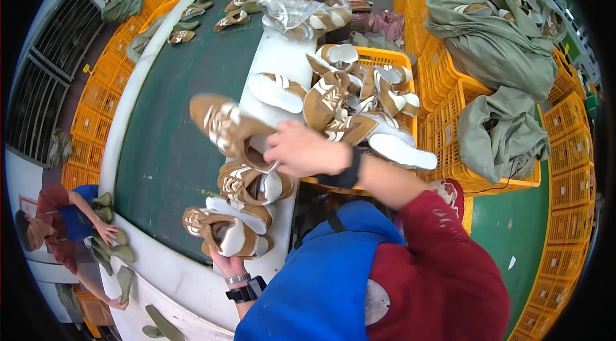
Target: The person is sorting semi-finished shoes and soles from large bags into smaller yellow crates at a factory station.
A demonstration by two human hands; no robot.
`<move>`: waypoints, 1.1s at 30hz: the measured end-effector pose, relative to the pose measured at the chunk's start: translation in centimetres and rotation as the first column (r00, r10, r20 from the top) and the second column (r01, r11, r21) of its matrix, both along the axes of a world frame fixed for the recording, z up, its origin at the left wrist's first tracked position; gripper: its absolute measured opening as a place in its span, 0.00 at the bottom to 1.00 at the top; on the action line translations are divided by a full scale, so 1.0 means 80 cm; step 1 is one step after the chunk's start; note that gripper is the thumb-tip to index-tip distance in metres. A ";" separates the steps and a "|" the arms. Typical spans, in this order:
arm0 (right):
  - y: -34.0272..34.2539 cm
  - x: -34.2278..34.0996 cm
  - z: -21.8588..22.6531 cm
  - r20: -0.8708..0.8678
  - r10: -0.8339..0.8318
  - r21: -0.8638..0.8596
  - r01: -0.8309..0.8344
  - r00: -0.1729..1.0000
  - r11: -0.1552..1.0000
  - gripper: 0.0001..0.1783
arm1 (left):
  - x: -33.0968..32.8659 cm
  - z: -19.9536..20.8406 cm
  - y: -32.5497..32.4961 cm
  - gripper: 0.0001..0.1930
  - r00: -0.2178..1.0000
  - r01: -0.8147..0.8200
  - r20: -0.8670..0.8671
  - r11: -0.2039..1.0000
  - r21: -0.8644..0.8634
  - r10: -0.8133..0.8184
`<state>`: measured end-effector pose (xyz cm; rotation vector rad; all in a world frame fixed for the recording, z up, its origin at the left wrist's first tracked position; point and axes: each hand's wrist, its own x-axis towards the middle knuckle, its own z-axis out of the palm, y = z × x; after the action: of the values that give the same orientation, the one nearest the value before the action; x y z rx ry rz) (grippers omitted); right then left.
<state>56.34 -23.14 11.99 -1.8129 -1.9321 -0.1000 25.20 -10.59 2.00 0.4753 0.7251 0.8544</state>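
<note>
My right hand (301,148) pinches a brown sneaker upper (224,124) with white laces by its heel opening. That upper hangs over the edge of the green belt, slightly blurred. Lower down, my left hand (230,266) grips a brown and white shoe (228,235) from beneath, its fingers partly hidden under the heel. Just beyond that shoe, another brown shoe (250,185) lies on the white ledge, and white-lined pieces (250,212) overlap between them. A yellow crate (385,55) beside my right arm is heaped with similar brown shoes (324,100) and white insole-like pieces (403,151).
The green conveyor belt (173,103) carries shoes at its far end. A clear plastic bag (298,4) of shoes sits on the ledge. Stacked yellow crates with green-grey cloths (504,132) stand at right. At far left, a co-worker (64,219) handles olive shoe lasts (122,251).
</note>
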 end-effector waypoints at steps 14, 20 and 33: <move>-0.146 0.127 -0.040 -0.046 -0.422 -0.410 0.368 0.906 0.835 0.42 | -0.007 0.065 -0.039 0.23 0.764 -0.129 -0.530 0.893 0.431 0.367; -0.168 0.123 -0.090 -0.300 -0.443 -0.325 0.346 0.845 0.880 0.22 | 0.061 0.094 -0.027 0.19 0.830 0.323 -0.550 0.722 0.613 0.096; -0.204 0.098 -0.017 -0.928 -0.366 -0.327 0.313 0.075 0.892 0.26 | 0.218 0.128 -0.093 0.48 0.625 0.728 -0.747 -0.518 0.450 0.228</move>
<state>64.18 -39.44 10.59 -1.5674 -0.4851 0.8221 42.66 -18.05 12.25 2.7854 -0.0595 0.3056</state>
